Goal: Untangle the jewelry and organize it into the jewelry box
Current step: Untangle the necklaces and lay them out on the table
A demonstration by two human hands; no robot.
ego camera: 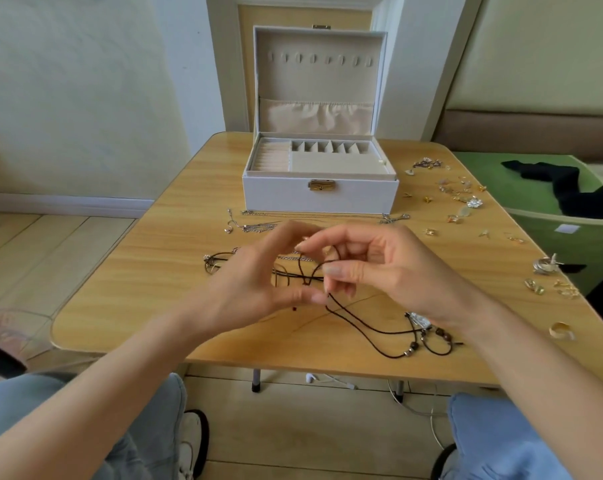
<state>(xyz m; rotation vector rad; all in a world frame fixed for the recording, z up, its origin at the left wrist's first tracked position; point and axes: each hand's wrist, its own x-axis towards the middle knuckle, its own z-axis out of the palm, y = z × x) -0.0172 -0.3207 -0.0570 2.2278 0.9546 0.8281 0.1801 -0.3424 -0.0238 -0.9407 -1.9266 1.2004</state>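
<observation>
A tangle of dark cord necklaces (359, 323) with beads and a silver pendant lies on the wooden table (154, 258), trailing toward its front right. Over the table's middle, my left hand (255, 289) and my right hand (379, 268) both pinch loops of the cord, lifted a little off the table. A thin silver chain runs between the fingertips. The white jewelry box (319, 194) stands open at the back, its beige compartments holding nothing I can see.
Silver chains (255, 225) lie just in front of the box. Several earrings and rings (462, 199) are scattered along the table's right side, with rings (546, 266) near the right edge. A green bin (570, 233) with black cloth stands to the right.
</observation>
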